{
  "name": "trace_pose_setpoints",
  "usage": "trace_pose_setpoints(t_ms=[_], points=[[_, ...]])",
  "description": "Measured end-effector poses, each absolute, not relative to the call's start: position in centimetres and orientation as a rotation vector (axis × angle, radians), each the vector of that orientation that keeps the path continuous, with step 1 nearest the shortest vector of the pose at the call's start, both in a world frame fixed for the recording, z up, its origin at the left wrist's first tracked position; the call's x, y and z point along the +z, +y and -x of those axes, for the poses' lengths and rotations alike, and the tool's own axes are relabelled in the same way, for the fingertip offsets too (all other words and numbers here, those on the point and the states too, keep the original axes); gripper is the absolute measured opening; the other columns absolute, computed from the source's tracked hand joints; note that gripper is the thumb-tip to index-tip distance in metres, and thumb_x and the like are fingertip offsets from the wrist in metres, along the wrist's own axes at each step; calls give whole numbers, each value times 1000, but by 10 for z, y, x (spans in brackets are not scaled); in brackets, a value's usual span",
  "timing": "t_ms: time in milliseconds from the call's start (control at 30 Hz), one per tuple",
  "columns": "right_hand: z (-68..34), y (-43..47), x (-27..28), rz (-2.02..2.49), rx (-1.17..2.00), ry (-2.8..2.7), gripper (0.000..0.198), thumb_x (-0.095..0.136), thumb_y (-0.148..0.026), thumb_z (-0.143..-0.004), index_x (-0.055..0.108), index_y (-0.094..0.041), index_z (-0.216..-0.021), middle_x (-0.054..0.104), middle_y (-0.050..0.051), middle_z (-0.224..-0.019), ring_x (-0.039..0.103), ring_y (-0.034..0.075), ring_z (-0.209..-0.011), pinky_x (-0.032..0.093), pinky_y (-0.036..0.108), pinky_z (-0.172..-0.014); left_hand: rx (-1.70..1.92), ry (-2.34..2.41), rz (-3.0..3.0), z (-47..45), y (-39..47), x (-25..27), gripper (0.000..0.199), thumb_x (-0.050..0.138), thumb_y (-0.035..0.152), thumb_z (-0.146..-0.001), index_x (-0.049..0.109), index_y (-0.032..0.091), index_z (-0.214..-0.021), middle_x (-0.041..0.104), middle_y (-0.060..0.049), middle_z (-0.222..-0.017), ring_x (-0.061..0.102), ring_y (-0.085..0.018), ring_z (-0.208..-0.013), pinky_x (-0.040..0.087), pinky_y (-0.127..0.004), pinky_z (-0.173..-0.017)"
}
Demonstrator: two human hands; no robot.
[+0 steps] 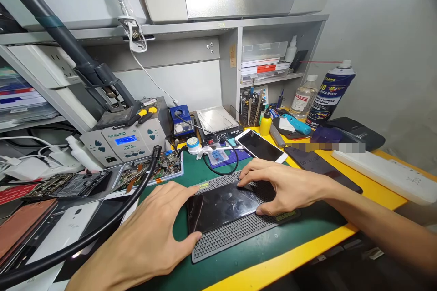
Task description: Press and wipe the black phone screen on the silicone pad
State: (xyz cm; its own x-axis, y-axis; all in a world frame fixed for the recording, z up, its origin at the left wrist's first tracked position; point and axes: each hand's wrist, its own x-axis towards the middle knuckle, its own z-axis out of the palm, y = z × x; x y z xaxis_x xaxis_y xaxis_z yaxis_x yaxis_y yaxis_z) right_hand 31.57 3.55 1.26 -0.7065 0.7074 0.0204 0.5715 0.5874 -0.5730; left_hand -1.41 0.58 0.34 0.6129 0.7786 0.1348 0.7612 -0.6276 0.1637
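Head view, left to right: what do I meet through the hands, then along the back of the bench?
Through the hands: left hand, glossy black panel, right hand, long white object. Back: grey station, blue unit, yellow bottle, clear bottle, spray can.

Between the left grip [157, 225] and right grip [290, 188], the panel [221, 209] is black with pale smudges. The pad [228, 233] beneath is grey honeycomb, the mat [221, 268] green, the worktop [290, 257] yellow, the bottle [265, 125] beyond the right grip yellow.
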Motion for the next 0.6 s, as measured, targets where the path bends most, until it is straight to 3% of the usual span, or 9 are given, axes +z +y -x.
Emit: trace_pose_setpoints(t_ms=[600], points=[[-316,36,11,988,774,-2573,56,81,-33,-71,69,-21,-125,62,9,-128,57,26,-123,44,36,-107,431,1247,-2928,18,10,-3,65,71,39,-79,48,33,-140,70,0,-124,68,-24,-111,58,-36,-94]])
